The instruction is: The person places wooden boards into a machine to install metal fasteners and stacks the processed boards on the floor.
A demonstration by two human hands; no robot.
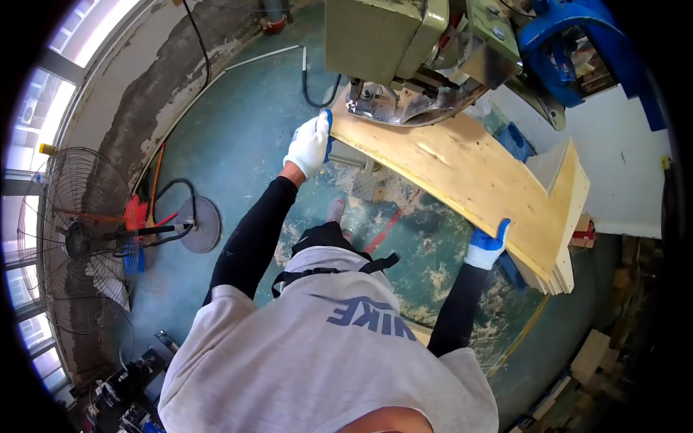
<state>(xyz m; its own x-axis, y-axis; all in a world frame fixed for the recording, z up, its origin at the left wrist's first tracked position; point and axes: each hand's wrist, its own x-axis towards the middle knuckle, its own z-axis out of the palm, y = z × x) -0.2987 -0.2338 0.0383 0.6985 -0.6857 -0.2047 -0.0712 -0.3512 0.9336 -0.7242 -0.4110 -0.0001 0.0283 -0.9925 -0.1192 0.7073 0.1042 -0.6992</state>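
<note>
A long, pale wooden board [440,155] runs diagonally across the front of me, its far left part under a green machine [382,40]. My left hand [309,144], in a white glove with blue palm, is closed on the board's left end. Near the right end, my right hand [486,247] grips the near edge, its blue thumb lying on top and its fingers hidden below. Several more boards [567,252] show layered at the right end. A curved metal guard [419,112] on the machine sits just above the board, hiding part of it.
Left of me stands a large wire fan [76,238] on a round base [200,225]. A blue machine part [570,43] hangs at upper right. Sawdust [440,278] covers the green floor below the board. Wood pieces [590,357] lie at lower right.
</note>
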